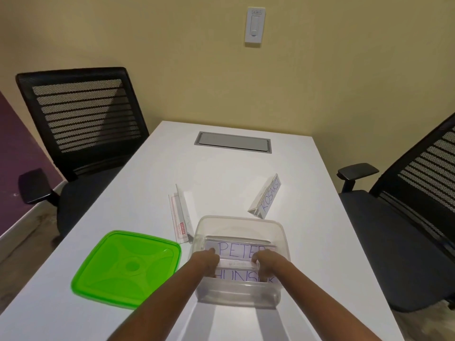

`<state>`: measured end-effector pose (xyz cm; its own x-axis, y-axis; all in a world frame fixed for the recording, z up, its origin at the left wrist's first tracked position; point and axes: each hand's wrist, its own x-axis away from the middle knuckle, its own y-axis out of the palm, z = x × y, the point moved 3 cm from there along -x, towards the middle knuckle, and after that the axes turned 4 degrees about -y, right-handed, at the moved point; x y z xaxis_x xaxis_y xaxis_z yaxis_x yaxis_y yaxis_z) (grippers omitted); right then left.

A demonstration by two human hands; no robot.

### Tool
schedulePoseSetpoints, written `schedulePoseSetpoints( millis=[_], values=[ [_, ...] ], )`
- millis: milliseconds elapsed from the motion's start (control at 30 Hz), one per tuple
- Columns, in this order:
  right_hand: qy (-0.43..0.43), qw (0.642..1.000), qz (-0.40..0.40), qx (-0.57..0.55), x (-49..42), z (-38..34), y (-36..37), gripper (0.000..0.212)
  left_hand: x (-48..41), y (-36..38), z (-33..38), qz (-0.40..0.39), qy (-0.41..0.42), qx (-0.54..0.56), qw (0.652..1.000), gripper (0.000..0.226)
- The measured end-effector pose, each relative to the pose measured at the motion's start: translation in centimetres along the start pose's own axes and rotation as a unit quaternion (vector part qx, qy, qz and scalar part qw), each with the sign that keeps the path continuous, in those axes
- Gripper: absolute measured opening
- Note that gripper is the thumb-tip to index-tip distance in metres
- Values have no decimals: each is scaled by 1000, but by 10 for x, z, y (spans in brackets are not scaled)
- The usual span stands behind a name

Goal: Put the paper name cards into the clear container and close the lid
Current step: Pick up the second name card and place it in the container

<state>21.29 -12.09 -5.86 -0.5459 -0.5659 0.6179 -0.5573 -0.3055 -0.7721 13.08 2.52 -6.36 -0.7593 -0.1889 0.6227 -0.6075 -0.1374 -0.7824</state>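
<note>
A clear square container [242, 221] stands on the white table near me. Both of my hands reach inside it. My left hand [209, 262] and my right hand [267, 263] pinch the two ends of a folded paper name card [235, 252] with blue lettering, low in the container. A second folded name card [267, 198] stands just beyond the container to the right. A third name card [181, 214] lies beyond it to the left. The green lid [126, 268] lies flat on the table left of the container.
The white table [221, 168] has a grey cable hatch [232, 142] at its far end. Black mesh chairs stand at the left [81, 119] and right [413, 193] sides. A wall with a switch plate [254, 27] rises behind.
</note>
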Motion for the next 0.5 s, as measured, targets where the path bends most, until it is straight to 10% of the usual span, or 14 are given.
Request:
schedulePoseSetpoints(
  millis=[500],
  values=[
    [-12, 999, 38, 5, 1, 2, 13, 32, 6, -2, 1, 31, -3, -17, 999, 43]
  ],
)
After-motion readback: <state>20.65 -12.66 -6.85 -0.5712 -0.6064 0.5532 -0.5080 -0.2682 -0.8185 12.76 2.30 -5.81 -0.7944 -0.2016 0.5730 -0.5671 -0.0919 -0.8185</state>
